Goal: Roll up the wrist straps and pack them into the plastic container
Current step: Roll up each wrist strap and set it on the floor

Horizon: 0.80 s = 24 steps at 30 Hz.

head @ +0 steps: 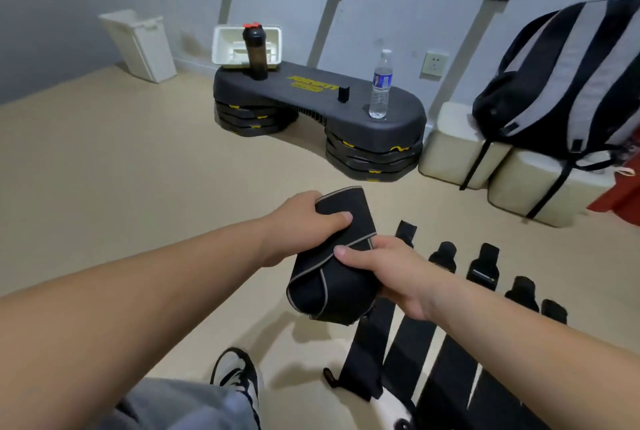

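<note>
Left hand (294, 221) and right hand (394, 277) gripped a rolled black, grey-edged wrist strap (329, 280), thumbs pressing on top, other fingers hidden beneath. Flat black straps (446, 353) ran off-frame; a dark bottle (255, 55) partly hid the white plastic container (217, 45).

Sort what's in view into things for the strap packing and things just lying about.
For the job: black rolled strap with grey edging, gripped by left hand and right hand; flat black straps on the floor; white plastic container on the black step platform.
Lying about: dark shaker bottle with red lid; clear water bottle; black-and-grey striped backpack.
</note>
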Available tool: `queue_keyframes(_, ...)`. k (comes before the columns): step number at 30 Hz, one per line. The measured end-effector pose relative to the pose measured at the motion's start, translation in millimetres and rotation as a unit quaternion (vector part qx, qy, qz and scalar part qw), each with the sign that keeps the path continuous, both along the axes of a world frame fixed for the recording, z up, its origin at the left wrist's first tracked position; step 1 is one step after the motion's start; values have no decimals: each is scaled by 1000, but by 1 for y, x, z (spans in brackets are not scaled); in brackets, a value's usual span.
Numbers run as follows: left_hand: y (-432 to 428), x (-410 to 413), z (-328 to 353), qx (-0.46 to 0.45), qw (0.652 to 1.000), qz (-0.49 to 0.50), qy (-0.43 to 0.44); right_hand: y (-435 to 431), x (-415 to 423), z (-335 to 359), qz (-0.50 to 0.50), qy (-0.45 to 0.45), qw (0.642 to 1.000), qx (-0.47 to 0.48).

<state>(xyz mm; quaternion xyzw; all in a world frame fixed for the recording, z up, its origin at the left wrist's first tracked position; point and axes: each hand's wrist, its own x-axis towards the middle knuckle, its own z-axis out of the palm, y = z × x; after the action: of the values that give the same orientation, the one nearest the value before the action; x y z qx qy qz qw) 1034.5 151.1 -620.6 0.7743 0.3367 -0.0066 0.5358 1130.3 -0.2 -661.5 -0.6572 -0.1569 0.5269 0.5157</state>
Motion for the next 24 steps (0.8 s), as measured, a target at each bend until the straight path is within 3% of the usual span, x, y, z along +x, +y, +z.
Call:
queue_keyframes(4, -26, -8, 43, 53, 997, -1, -52, -45, -16, 57, -27, -6, 999, 37)
queue_keyframes(9, -75, -5, 61, 77, 992, -7, -96, -99, -20, 73, -86, -31, 996, 24)
queue_keyframes(18, -97, 22, 53, 0, 995, -54, -79, -116, 11, 55, -275, -25, 961, -13)
queue_keyframes(21, -94, 33, 49, -25, 995, -71, -71, -108, 13, 64, -229, -4, 973, 17)
queue_keyframes(24, -93, 42, 39, 53, 991, -91, -76, -100, 14, 67, -174, 24, 984, 24)
